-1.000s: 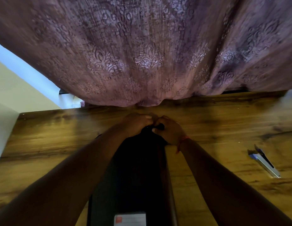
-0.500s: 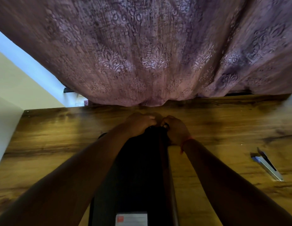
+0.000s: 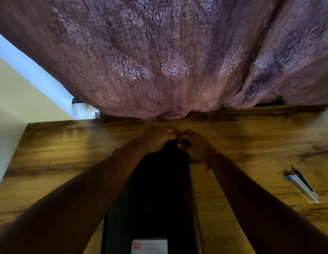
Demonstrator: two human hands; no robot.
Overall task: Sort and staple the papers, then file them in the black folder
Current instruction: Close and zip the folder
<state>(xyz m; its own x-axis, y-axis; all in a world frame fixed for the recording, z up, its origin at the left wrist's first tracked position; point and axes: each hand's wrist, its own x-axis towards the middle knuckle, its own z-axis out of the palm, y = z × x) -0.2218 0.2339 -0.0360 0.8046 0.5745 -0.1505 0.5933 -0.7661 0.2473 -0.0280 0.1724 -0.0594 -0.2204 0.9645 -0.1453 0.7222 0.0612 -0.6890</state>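
A tall black box-style folder [image 3: 152, 195] is standing on the wooden worktop [image 3: 68, 158], its near end reaching the worktop's front edge and its far end lying toward the back edge, below a hanging mauve patterned curtain [image 3: 178, 61]. The person's left hand [image 3: 156, 140] and right hand [image 3: 197, 147] are meeting at the folder's far top end, fingers curled and apparently pinching a small dark part there; exactly what they are clamping cannot be told, since the knuckles are hiding it. A white label with a red mark [image 3: 149, 245] is showing on the folder's near face. A silver and blue stapler [image 3: 301, 186] is lying well apart, toward the worktop's right edge. No papers are showing. The folder is looking stiff, boxy and moderately heavy, likely smooth-sided, so gripping it by spine or top edge seems better than by its flat faces.
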